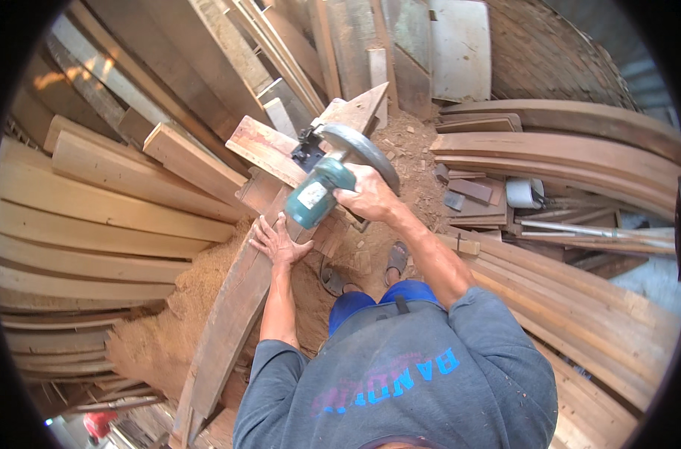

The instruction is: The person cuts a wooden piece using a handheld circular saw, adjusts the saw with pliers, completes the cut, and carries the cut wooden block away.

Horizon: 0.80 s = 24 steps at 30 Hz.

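Note:
My right hand [372, 196] is closed around the grip of a green circular saw [319, 193] with a round grey guard. The saw sits over the far part of a long wooden plank [232, 329], which runs up from the lower left. My left hand [277, 243] lies on this plank with its fingers spread, just beside the saw's motor end. Under and past the saw, a reddish piece of wood [262, 147] and a pointed board [359, 107] lie crosswise. The saw hides where its blade meets the wood.
Sawdust [172, 318] is heaped left of the plank. Long boards [93, 228] are stacked at the left, and more boards [572, 299] lie at the right. Curved planks [557, 150] and a white container [521, 193] stand farther right. My sandalled feet [396, 258] are below the saw.

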Available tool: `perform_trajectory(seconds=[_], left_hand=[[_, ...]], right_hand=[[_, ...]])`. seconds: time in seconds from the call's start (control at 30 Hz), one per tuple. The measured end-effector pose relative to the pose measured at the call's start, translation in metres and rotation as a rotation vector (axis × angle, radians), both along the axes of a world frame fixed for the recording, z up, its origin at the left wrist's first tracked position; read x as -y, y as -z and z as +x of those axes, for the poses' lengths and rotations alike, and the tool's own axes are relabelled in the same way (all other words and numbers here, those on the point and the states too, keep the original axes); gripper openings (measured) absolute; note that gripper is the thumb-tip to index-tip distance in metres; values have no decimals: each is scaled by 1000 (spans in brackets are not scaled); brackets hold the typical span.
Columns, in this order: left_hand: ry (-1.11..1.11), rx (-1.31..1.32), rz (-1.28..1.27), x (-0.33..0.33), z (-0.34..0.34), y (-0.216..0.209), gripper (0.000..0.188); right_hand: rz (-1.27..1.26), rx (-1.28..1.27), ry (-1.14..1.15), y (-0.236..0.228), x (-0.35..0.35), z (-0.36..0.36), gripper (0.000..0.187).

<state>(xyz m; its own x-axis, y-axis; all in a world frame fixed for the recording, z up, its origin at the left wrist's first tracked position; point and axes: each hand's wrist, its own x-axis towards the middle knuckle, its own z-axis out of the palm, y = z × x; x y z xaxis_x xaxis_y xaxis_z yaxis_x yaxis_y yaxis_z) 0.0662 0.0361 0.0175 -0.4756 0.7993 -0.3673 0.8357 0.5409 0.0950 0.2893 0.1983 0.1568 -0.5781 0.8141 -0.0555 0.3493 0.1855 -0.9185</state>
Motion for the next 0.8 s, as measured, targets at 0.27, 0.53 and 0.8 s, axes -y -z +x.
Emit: perform_trajectory(seconds=[0.27, 0.53, 0.8], left_hand=[[23, -23, 135, 8, 1, 6, 123], [57, -79, 158, 3, 4, 9, 121], [105, -142, 139, 3, 3, 21, 124]], right_hand=[[-95, 208, 304, -20, 57, 126, 35], [-285, 598, 326, 112, 37, 211, 43], [-390, 998, 14, 251, -21, 245, 41]])
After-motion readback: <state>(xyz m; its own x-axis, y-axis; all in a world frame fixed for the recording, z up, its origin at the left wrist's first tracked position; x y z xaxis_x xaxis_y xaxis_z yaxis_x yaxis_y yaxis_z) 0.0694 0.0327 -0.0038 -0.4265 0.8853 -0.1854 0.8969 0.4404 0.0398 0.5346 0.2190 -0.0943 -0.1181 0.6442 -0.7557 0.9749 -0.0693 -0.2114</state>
